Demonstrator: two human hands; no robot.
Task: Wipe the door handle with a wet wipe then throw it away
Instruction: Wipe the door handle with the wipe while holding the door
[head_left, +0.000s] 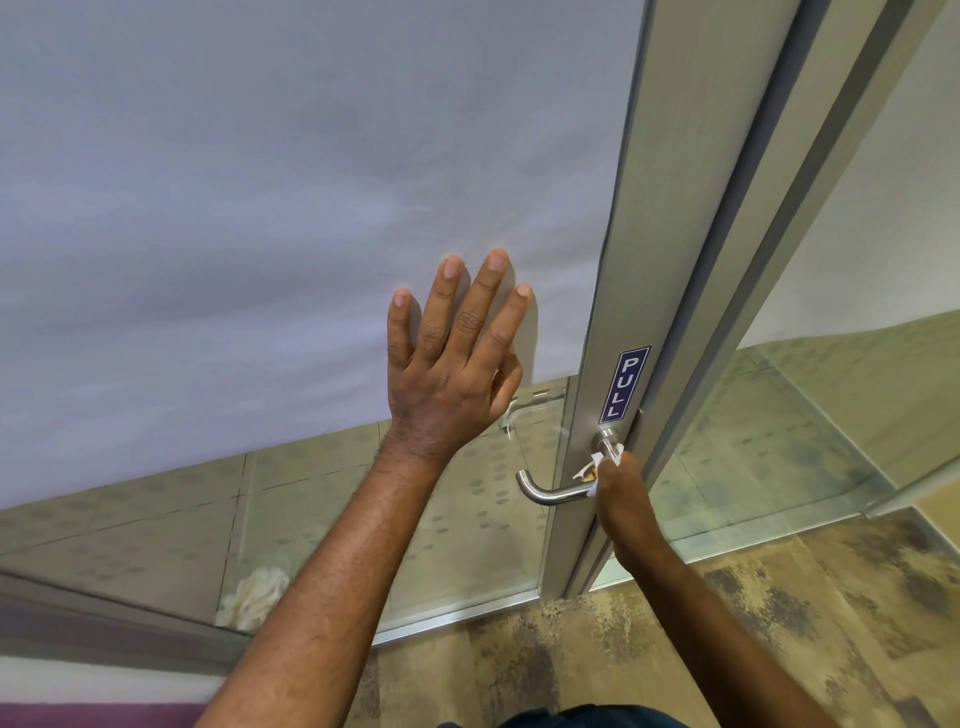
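Currently the frosted door panel (260, 208) is filling the upper left of the frame, with the left hand (452, 364) lying flat against it, fingers spread wide, holding nothing. At lower right of centre, the right hand (621, 493) is closing its grip on the wet wipe (597, 464), pressing it onto the door handle (550, 491) below the PULL sticker (625, 384).

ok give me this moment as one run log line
stage: wiping | right hand: presses wet wipe on door handle near its base | left hand: flat on door panel | wipe not yet discarded
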